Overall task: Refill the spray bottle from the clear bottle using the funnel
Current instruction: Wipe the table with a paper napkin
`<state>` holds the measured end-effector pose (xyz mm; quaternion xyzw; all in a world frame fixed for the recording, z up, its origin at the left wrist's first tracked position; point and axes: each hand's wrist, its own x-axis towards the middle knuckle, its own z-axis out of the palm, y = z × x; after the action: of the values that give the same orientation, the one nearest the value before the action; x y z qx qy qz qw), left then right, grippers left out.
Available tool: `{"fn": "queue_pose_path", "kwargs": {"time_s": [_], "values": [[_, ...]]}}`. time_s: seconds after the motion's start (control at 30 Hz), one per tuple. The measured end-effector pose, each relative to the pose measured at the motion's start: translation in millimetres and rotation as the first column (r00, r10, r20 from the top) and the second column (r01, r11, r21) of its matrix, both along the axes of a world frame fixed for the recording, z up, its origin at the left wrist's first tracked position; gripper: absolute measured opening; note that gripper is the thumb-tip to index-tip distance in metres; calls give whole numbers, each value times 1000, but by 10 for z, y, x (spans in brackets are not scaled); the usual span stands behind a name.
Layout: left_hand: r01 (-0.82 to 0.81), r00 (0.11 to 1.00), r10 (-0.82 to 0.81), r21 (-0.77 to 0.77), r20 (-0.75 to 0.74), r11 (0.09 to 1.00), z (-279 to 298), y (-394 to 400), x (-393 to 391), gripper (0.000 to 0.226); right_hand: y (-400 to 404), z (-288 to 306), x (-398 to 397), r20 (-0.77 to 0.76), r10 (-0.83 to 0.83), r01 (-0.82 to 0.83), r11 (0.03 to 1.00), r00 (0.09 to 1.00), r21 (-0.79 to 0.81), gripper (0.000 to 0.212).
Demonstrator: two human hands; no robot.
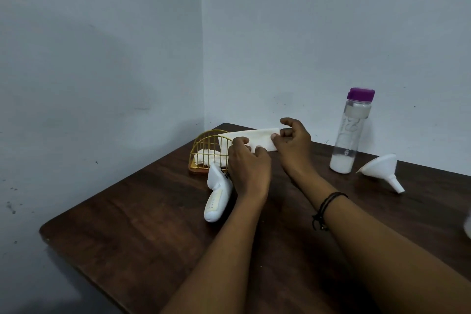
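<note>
A white spray bottle (217, 196) lies on its side on the dark wooden table (132, 242), just left of my left wrist. The clear bottle (350, 132) with a purple cap stands upright at the back right, holding a little white liquid at its bottom. A white funnel (382, 169) lies tipped over to its right. My left hand (248, 163) and my right hand (293, 143) both pinch a folded white cloth (251, 141) held above the table.
A gold wire holder (207, 151) with more white cloth in it stands behind the spray bottle near the wall corner. The table's left edge runs diagonally; walls close off the back. Something pale shows at the far right edge (467, 224).
</note>
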<state>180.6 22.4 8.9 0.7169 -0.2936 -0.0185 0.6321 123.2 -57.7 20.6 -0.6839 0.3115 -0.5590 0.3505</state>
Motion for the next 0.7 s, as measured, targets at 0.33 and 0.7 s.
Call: {"fn": "queue_pose_path", "kwargs": {"time_s": [0.33, 0.7], "values": [[176, 981, -186, -171, -49, 970, 97, -4, -156, 58, 112, 122, -787, 250, -5, -44, 981, 968, 190, 18], [643, 510, -500, 76, 700, 762, -99, -204, -704, 25, 771, 225, -2236, -182, -32, -11, 972, 983, -235, 15]]}}
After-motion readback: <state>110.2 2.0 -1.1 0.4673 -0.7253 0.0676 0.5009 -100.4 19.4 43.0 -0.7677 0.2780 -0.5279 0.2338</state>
